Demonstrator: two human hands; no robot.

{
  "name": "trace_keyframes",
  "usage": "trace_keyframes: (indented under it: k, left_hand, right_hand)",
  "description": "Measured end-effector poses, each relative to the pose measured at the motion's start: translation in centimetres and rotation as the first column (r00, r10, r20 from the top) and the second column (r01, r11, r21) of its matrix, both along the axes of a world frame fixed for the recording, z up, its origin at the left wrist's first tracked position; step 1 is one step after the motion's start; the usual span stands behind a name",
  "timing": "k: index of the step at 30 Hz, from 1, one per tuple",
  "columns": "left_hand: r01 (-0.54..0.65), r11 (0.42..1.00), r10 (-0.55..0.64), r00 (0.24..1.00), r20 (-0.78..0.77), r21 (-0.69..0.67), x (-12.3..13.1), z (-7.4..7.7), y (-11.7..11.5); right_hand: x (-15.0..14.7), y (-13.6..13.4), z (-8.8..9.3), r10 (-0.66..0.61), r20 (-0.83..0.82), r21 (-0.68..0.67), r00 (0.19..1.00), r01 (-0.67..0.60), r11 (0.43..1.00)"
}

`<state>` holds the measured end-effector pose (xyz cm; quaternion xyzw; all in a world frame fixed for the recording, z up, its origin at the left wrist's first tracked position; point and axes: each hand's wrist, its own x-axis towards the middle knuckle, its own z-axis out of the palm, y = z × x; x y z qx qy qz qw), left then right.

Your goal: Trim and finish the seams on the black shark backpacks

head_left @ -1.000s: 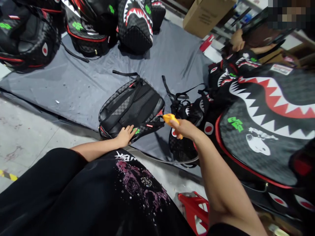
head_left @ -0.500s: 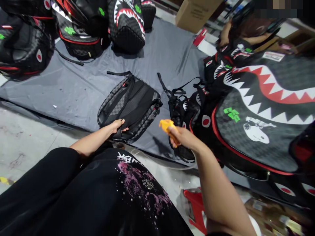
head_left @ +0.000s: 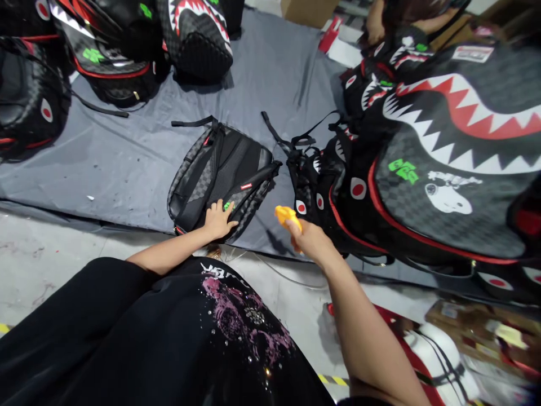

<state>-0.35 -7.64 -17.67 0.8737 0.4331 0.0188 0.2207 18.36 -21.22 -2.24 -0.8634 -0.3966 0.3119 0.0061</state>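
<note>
A black checkered backpack (head_left: 220,169) lies back side up on a grey cloth (head_left: 127,152). My left hand (head_left: 218,220) rests on its near edge, fingers laid flat over a green tag. My right hand (head_left: 310,239) hovers just to the right of that backpack, closed around a small orange tool (head_left: 285,215) that sticks out toward the bag. A second small backpack (head_left: 316,186) with red-and-white eye patches and loose straps sits right beside my right hand.
A big shark-mouth backpack (head_left: 456,169) fills the right side. More backpacks (head_left: 105,51) are piled at the far left of the cloth. A cardboard box (head_left: 304,8) and another person's hand (head_left: 374,25) are at the top. A red stool (head_left: 406,344) stands near my right elbow.
My left hand moved from gripping the backpack's near edge to lying flat on it. The backpack has shifted slightly. My right hand with the orange tool stayed close by.
</note>
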Motion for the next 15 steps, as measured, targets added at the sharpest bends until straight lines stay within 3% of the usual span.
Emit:
trace_keyframes:
  k: [2, 4, 6, 7, 8, 9, 10, 11, 12, 15]
  left_hand:
    - [0.040, 0.998, -0.035, 0.994, 0.106, -0.047, -1.2, 1.0, 1.2]
    - [0.007, 0.999, 0.003, 0.951, 0.308, -0.034, -3.1, 2.1, 2.8]
    - [-0.163, 0.982, 0.189, 0.825, 0.533, -0.096, -5.6, 3.0, 4.8]
    - [-0.270, 0.932, 0.363, 0.714, 0.598, -0.244, -6.8, 3.3, 5.8]
    - [-0.343, 0.824, 0.563, 0.585, 0.583, -0.451, -8.0, 3.4, 6.8]
    - [-0.363, 0.664, 0.737, 0.468, 0.488, -0.654, -9.0, 3.4, 7.7]
    - [-0.338, 0.489, 0.850, 0.391, 0.352, -0.804, -9.9, 3.3, 8.5]
    - [-0.296, 0.346, 0.902, 0.364, 0.230, -0.890, -10.5, 3.2, 9.2]
    - [-0.245, 0.249, 0.916, 0.373, 0.146, -0.937, -10.9, 3.1, 9.8]
    - [-0.068, 0.087, 0.912, 0.408, 0.052, -0.994, -10.9, 2.8, 10.5]
  right_hand:
    - [-1.7, -0.6, -0.2, -0.015, 0.052, -0.015, 0.999, 0.016, 1.000]
    - [-3.5, -1.4, -1.0, 0.005, -0.002, -0.067, 1.000, -0.005, 0.998]
    - [-5.5, -2.5, -2.3, -0.036, 0.004, -0.120, 0.999, 0.036, 0.992]
    - [-6.6, -3.2, -3.2, -0.065, 0.022, -0.133, 0.998, 0.068, 0.989]
    - [-7.8, -3.9, -4.1, -0.084, 0.033, -0.144, 0.996, 0.087, 0.986]
    - [-9.1, -4.6, -5.1, -0.090, 0.036, -0.159, 0.995, 0.094, 0.983]
    - [-10.5, -5.2, -6.1, -0.089, 0.041, -0.174, 0.995, 0.095, 0.980]
    - [-11.8, -5.6, -7.1, -0.087, 0.063, -0.185, 0.994, 0.097, 0.978]
    - [-13.0, -5.9, -8.0, -0.090, 0.105, -0.194, 0.990, 0.109, 0.975]
    - [-15.7, -5.6, -10.6, -0.126, 0.215, -0.181, 0.969, 0.166, 0.969]
